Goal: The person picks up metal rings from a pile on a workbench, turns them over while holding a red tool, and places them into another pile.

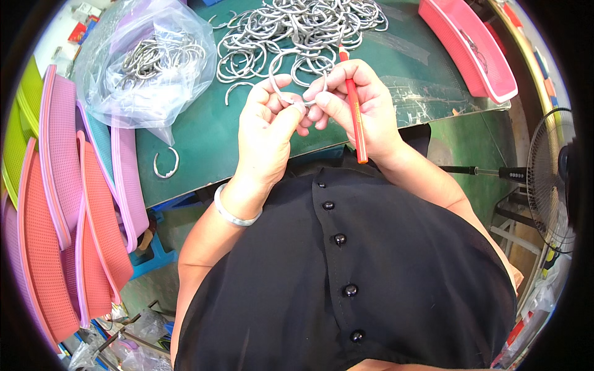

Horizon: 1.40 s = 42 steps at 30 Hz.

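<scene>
Between my two hands, over the near edge of the green table, is a silver open bangle [274,80]. My left hand [267,127] pinches it at the lower left with thumb and fingers. On its lower right side, the fingertips of my right hand [365,105] also close on the bangle. A red pencil [354,111] is tucked in my right hand too, its tip up and its blunt end toward me. Just beyond my hands lies a large heap of silver bangles [297,31]. One separate bangle [176,162] rests on the table to the left.
A clear plastic bag [99,93] with several bangles stands at the table's left. Stacked plastic baskets [59,154] in purple, coral and green crowd the left side. A pink basket [461,37] holding a few metal pieces sits far right. A black fan [550,179] stands at right.
</scene>
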### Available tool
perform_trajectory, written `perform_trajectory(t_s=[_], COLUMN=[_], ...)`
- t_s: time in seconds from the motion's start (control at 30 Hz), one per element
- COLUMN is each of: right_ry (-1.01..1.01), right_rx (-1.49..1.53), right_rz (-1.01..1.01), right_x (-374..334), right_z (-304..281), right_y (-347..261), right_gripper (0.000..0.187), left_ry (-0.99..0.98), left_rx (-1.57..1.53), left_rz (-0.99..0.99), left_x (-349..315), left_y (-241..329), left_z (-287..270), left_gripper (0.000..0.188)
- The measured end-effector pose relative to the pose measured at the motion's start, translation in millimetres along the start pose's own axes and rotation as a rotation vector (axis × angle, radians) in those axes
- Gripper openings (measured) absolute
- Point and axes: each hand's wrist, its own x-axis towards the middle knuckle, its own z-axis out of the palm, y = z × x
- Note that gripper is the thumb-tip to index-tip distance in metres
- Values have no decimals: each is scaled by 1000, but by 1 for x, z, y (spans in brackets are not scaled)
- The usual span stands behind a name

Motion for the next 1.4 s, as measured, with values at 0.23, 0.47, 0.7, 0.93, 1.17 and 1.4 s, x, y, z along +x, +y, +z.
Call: perform_trajectory(t_s=[0.23, 0.47, 0.7, 0.93, 1.17, 1.4], right_ry=[58, 80, 120, 89, 68, -13], right_rx=[25, 51, 15, -109, -225, -566], right_rz=[109, 117, 82, -39, -248, -470], right_x=[-1, -3, -9, -13, -16, -14], right_z=[-1, 0, 7, 8, 5, -5], right_y=[1, 4, 5, 9, 20, 24], right_gripper=[12, 13, 12, 10, 10, 16], left_ry=[-1, 14, 9, 16, 10, -21], left_rx=[-55, -55, -84, -111, -65, -50], left_rz=[-35, -14, 22, 52, 93, 114], left_x=[1, 1, 0, 0, 0, 0], left_y=[1, 0, -1, -5, -6, -7], left_z=[-3, -6, -5, -4, -4, -5], left_gripper=[41, 43, 46, 48, 47, 49])
